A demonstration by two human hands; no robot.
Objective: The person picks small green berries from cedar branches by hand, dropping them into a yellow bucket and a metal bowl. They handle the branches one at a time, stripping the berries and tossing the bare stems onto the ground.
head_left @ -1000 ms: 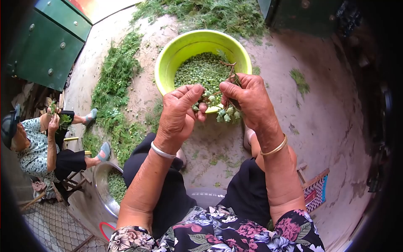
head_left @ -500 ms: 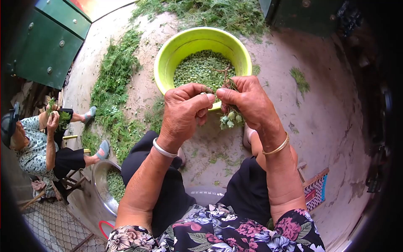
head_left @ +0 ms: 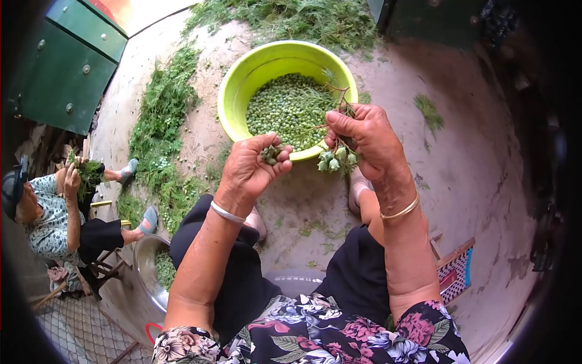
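Note:
My left hand (head_left: 251, 167) is curled around a few picked green cones (head_left: 270, 154), just over the near left rim of the yellow-green basin (head_left: 229, 91). In my right hand (head_left: 367, 133) a thin sprig (head_left: 344, 100) is pinched between thumb and fingers. A cluster of pale green cones (head_left: 337, 159) hangs from the sprig below that hand. Inside the basin lies a heap of small green cones (head_left: 276, 109) with some leafy bits on top. The two hands are apart, both near the basin's front edge.
Cut green branches (head_left: 160, 115) cover the floor left of and behind the basin. A metal bowl (head_left: 145, 267) with green cones stands at my left. Another person (head_left: 51, 206) sits at far left, holding greenery. A woven stool (head_left: 454, 273) is at right.
My hands have drawn apart: the left moved down and left with loose cones now showing in it. My right hand shifted slightly right, still gripping the sprig.

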